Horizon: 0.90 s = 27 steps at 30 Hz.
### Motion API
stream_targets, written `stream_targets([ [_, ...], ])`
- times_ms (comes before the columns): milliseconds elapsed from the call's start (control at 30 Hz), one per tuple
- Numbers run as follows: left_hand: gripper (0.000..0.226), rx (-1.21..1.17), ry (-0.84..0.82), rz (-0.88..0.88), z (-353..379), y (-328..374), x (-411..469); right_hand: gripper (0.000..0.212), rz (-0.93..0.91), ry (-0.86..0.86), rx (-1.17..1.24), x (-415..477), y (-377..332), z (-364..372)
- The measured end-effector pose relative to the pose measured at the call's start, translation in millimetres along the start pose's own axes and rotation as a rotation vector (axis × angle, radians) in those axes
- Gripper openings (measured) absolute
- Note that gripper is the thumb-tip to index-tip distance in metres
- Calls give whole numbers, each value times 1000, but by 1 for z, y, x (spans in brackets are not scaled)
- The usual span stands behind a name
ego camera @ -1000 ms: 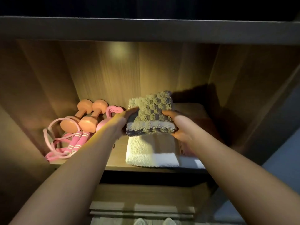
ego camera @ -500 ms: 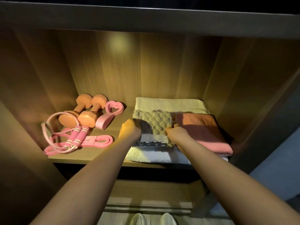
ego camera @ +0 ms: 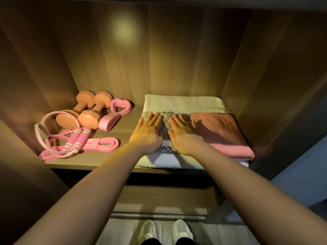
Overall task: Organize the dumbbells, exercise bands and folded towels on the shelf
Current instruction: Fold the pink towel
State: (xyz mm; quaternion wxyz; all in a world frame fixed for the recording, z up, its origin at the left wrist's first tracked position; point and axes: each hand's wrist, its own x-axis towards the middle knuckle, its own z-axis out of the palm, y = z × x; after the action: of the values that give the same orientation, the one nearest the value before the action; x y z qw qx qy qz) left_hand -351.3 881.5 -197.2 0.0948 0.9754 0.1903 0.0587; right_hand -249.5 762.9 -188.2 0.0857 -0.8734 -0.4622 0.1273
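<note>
A small grey checked towel [ego camera: 166, 124] lies folded on a large pale towel [ego camera: 182, 103] on the shelf. My left hand [ego camera: 147, 133] and my right hand [ego camera: 184, 135] press flat on the grey towel, fingers straight, side by side. To its right, a folded pink towel [ego camera: 223, 133] lies on the same pale towel. On the shelf's left side sit two orange dumbbells [ego camera: 85, 112], a pink heart-shaped band [ego camera: 115, 114], a flat pink band [ego camera: 100, 144] and a pink jump rope [ego camera: 76, 140].
The wooden shelf board [ego camera: 123, 126] is boxed in by side walls and a back panel. A lower shelf [ego camera: 159, 198] sits underneath. My shoes [ego camera: 164, 230] stand on the floor below.
The grey towel went from being held up in both hands to lying on the pale towel. My hands let go of its edges and now lie flat on top.
</note>
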Motion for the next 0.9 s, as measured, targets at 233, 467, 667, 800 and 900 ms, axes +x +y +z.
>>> stream_targets([
  [233,64,73,-103,-58,18,-8,10,58,59,1,-152,7,6,17],
  [467,65,235,-157,-113,-10,11,8,54,28,24,146,-3,8,-8],
  [667,69,201,-79,-62,-10,45,7,50,321,-37,106,-29,62,-39],
  [800,68,185,-128,-120,18,44,13,53,367,-215,15,-43,76,-24],
  [900,69,197,-94,-137,27,41,13,55,357,-120,18,-38,81,-16],
])
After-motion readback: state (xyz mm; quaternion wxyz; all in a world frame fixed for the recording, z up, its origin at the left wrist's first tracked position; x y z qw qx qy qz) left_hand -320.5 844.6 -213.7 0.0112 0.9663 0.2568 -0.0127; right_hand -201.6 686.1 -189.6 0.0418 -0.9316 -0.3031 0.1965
